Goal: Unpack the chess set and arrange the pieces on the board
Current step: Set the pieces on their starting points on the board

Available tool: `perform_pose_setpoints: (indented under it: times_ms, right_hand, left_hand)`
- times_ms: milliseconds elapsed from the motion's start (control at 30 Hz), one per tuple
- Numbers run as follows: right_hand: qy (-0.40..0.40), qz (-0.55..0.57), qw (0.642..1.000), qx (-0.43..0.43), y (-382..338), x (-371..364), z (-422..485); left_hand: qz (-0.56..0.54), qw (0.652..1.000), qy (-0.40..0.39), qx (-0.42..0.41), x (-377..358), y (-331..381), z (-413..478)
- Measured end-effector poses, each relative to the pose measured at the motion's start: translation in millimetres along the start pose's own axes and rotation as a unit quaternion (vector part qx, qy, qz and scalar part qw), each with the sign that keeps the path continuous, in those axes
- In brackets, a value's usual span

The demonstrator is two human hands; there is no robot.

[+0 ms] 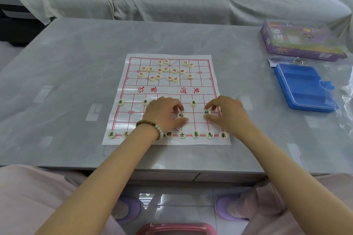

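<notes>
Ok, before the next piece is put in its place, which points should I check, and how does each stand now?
1. Left hand holds a piece: ok, it pinches a black piece.
2. Right hand holds a piece: ok, it pinches the cannon piece.
3. Near row complete: cannot tell, the left wrist hides part of it.
4. Red pieces arranged: not ok, they lie in a loose cluster on the far half.
5. Board flat on the table: ok.
</notes>
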State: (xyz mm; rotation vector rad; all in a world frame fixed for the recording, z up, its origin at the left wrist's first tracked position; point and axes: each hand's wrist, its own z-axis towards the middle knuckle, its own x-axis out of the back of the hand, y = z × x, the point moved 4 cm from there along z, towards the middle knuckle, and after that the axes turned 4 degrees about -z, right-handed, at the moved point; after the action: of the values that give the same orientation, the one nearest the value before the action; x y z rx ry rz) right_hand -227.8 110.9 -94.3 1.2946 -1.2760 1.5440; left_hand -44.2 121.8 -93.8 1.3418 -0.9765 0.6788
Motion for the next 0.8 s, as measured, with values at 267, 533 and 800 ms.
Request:
perform_pose_setpoints:
  times_ms: [267,533,800]
  right_hand:
    - [0.039,0.031,0.999,0.016,-13,7,-1]
    - [0.049,0.068,0.995,0.053,-42,6,4]
    - [-0.004,0.066,0.996,0.063,-60,-1,5]
  left_hand:
    - [-0.043,0.997,-0.056,0.011,13,-18,-6]
    - [-0.012,0.999,-0.01,0.034,12,-19,-10]
    - [-0.045,0.998,0.015,0.049,46,-58,-23]
